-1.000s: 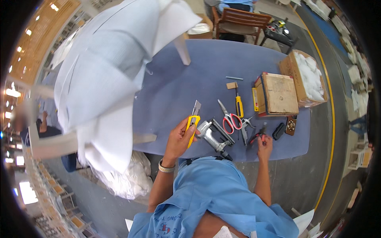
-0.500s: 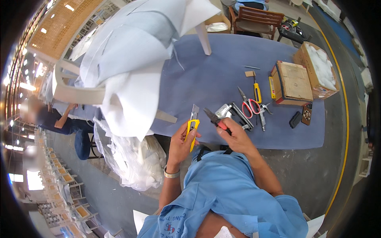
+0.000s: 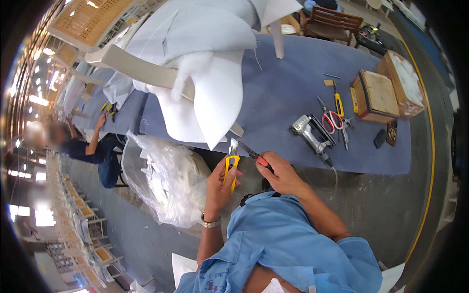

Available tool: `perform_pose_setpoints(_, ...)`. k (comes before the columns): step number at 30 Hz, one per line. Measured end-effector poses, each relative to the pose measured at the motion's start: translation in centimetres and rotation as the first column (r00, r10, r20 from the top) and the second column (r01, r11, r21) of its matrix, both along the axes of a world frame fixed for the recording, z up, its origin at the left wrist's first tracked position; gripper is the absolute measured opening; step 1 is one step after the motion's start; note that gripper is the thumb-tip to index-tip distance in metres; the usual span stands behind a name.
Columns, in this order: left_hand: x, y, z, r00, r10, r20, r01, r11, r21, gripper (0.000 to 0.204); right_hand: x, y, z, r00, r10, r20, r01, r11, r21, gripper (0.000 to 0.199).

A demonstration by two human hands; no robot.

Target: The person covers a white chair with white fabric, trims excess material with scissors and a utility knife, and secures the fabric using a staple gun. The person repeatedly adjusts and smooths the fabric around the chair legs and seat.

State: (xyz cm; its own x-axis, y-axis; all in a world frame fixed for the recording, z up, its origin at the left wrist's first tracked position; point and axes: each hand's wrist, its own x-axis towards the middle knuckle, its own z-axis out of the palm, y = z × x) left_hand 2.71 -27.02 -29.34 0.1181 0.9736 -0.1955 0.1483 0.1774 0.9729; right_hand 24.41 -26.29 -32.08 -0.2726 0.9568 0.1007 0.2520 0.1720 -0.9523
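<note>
My left hand grips a yellow snap-off utility knife, its blade pointing up and away from me. In my right hand is a pair of pliers with red handles. The jaws of the pliers are at the exposed blade; I cannot tell whether they pinch it. Both hands are just off the table's near edge, in front of my body. Beyond them, at the left, a pale wooden chair frame lies on the table, covered with white padding and fabric.
On the blue-covered table lie a staple gun with a hose, scissors, and a yellow-handled tool. Cardboard boxes stand at the right. A clear plastic bag bulges below the table, left. Another person works farther left.
The pliers have come left to the knife blade; before, they were apart from it. My view has shifted, showing the tools farther right and more of the table's left part.
</note>
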Motion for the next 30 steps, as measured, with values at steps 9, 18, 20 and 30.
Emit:
perform_pose_setpoints(9, 0.0, 0.6, -1.8, 0.981, -0.183, 0.062, 0.188, 0.979, -0.082, 0.044, 0.2, -3.2, 0.8, 0.961, -0.229, 0.154, 0.236, 0.971, -0.029, 0.028)
perform_pose_setpoints(18, 4.9, 1.5, -3.9, 0.912, -0.384, 0.146, 0.394, 0.918, -0.049, 0.042, 3.4, -7.1, 1.8, 0.809, -0.444, 0.386, 0.459, 0.887, 0.057, 0.028)
perform_pose_setpoints(20, 6.3, 1.5, -3.7, 0.895, -0.412, 0.172, 0.424, 0.905, -0.038, 0.041, 4.0, -7.9, 1.6, 0.801, -0.469, 0.372, 0.499, 0.866, 0.018, 0.027)
perform_pose_setpoints(30, 15.5, 0.7, -4.8, 0.796, -0.604, 0.042, 0.605, 0.789, -0.11, 0.033, 11.5, -13.2, -1.7, 0.773, -0.633, -0.046, 0.588, 0.741, -0.324, 0.031)
